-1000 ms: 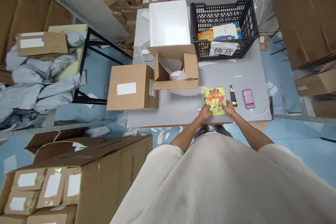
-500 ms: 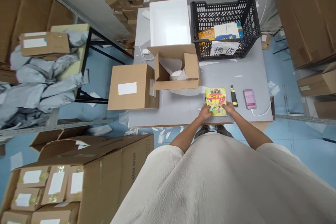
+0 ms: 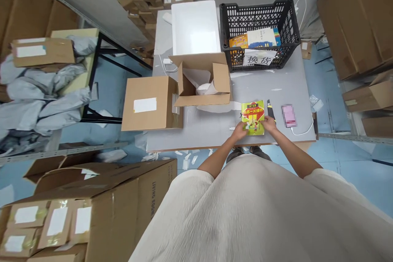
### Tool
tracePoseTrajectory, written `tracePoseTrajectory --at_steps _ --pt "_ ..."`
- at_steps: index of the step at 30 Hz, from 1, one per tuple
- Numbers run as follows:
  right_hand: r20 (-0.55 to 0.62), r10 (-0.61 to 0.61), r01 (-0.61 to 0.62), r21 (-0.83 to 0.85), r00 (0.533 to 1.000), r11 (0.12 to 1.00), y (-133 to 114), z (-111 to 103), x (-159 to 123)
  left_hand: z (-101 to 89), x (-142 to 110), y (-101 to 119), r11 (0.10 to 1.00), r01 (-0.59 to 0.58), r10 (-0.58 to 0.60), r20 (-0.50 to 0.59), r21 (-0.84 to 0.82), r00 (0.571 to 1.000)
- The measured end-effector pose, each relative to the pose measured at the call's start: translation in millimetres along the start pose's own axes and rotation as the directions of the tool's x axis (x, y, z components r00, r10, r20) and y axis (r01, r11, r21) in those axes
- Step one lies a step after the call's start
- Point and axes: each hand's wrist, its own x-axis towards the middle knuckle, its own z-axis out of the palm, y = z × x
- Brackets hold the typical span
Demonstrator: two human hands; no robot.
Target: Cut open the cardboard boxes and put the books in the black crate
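- The left hand [image 3: 239, 131] is partly closed, pinching the lower left side of a yellow-green booklet [image 3: 253, 118].
- The right hand [image 3: 269, 124] likewise grips the booklet's right side, fingers bent.
- The booklet is by the near edge of the surface [image 3: 199, 131], right of that edge's middle; whether it is lifted, I cannot tell.
- A utility knife [image 3: 270, 110], partly hidden, lies just beyond the right hand.
- A black crate [image 3: 262, 65] stands at the far right corner.
- A closed carton [image 3: 145, 94] overhangs the left edge.

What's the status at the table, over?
Left hand, right hand: both holding yellow-green book. Book's front facing up. Utility knife close by right hand, partly hidden.
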Motion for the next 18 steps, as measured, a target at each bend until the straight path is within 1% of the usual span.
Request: tracePoseTrajectory --at_steps 2,3,5,7,9,11,13,14,16,18 --pt "-0.047 -0.087 0.087 -0.017 0.995 0.996 -10.6 -14.1 -6.1 4.4 3.8 9.9 0.992 -0.021 0.018 -0.027 -0.126 0.999" --pt "-0.083 -0.132 0.129 -0.043 0.988 0.991 -16.0 -19.3 -9.8 6.8 5.6 15.5 0.986 -0.033 0.027 -0.039 -0.162 0.999" --pt "-0.133 -0.214 0.201 -0.109 0.968 0.974 -25.7 -22.4 -18.6 10.3 8.1 26.6 0.974 -0.058 0.048 -0.051 -0.217 0.998" --pt "-0.127 -0.284 0.262 -0.161 0.951 0.951 -32.1 -14.4 -27.7 10.3 8.1 34.8 0.938 -0.075 0.057 -0.065 -0.337 0.996" --pt "-0.043 -0.329 0.321 -0.138 0.943 0.937 -33.5 1.2 -34.8 5.7 5.2 37.3 0.884 -0.079 0.035 -0.102 -0.461 0.994" --pt "0.097 -0.351 0.356 -0.045 0.931 0.933 -29.7 17.8 -37.7 -3.0 0.0 32.8 0.864 -0.071 -0.02 -0.174 -0.499 0.985" --pt "0.196 -0.346 0.349 0.021 0.918 0.937 -22.0 29.6 -35.7 -13.3 -5.8 22.5 0.888 -0.034 -0.09 -0.244 -0.459 0.966" --pt "0.215 -0.328 0.332 0.02 0.92 0.943 -17.3 32.9 -33.2 -18.3 -8.3 15.9 0.904 0.003 -0.125 -0.257 -0.427 0.958" --pt "0.214 -0.264 0.278 -0.04 0.941 0.96 -7.0 35.3 -26.4 -26.5 -12.1 1.7 0.925 0.09 -0.186 -0.234 -0.368 0.954" --pt "0.184 -0.2 0.225 -0.129 0.962 0.966 3.0 34.4 -19.4 -31.9 -14.1 -11.9 0.939 0.127 -0.195 -0.193 -0.319 0.961"
